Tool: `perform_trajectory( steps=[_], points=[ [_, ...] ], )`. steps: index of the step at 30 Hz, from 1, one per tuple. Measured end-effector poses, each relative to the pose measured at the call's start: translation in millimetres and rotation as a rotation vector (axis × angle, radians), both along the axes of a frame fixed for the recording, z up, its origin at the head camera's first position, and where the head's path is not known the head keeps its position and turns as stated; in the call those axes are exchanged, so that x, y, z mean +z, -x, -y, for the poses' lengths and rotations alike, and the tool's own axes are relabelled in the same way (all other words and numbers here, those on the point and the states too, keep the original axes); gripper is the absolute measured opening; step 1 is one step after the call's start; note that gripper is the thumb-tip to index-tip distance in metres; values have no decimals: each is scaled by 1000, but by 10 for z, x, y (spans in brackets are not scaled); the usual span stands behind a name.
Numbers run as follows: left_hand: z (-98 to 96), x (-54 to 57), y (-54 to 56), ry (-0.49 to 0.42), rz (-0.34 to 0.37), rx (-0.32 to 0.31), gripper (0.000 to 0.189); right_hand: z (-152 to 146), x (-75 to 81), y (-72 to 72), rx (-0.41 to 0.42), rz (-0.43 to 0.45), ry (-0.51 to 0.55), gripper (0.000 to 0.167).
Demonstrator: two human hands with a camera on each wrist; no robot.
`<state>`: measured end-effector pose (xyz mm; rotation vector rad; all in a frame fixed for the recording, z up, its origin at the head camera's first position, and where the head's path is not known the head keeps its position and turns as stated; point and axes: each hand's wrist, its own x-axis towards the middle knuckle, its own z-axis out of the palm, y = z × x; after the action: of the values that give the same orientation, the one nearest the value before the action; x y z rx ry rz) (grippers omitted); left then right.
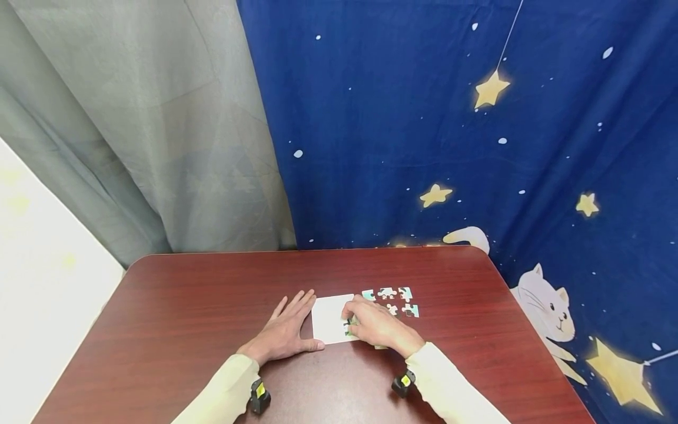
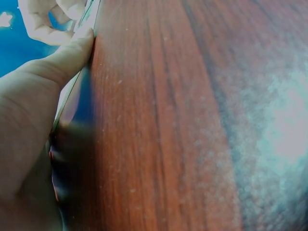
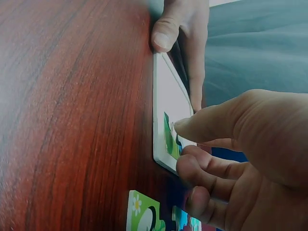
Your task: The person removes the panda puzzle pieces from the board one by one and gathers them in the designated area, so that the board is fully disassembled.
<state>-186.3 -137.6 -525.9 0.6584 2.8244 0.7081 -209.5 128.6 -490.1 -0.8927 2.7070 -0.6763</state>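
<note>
A white puzzle board (image 1: 327, 318) lies on the table between the two hands. My left hand (image 1: 286, 333) rests flat at the board's left side, fingers spread, with the thumb on its near left corner. Over the board's right part is my right hand (image 1: 377, 325), its fingers bent. Thumb and fingers pinch a green puzzle piece (image 3: 169, 138) at the board's near right corner; the fingers hide part of that piece. In the right wrist view, the left thumb touches the board's far end.
Several loose puzzle pieces (image 1: 387, 293) lie right of the board, some partly behind the right hand. A green piece with a daisy (image 3: 138, 211) lies close to the board's near right corner. The reddish-brown wooden table (image 1: 212, 294) backs onto grey and blue curtains (image 1: 371, 118).
</note>
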Motion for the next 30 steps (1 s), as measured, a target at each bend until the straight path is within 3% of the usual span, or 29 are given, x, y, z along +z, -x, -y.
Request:
perform_trajectory(
  steps=[4,11,13,18,23,30],
  points=[
    [12,-36,3,-26,-11,2,112,13,-4,7,6,-17,-21,16],
    [52,-224,36,-76,-67,6,116,15,8,-12,3,-24,-31,21],
    [54,-235,37,-80,-73,5,116,17,10,-20,1,-11,-36,22],
    [31,-143,21,-76,-56,-6,115,19,8,-27,-7,10,-44,21],
    [5,-31,-7,-7,-13,-2,112,10,0,-26,-23,10,-34,26],
    [-4,-2,-26,7,-16,3,111,9,7,-29,-19,-24,-33,21]
  ],
)
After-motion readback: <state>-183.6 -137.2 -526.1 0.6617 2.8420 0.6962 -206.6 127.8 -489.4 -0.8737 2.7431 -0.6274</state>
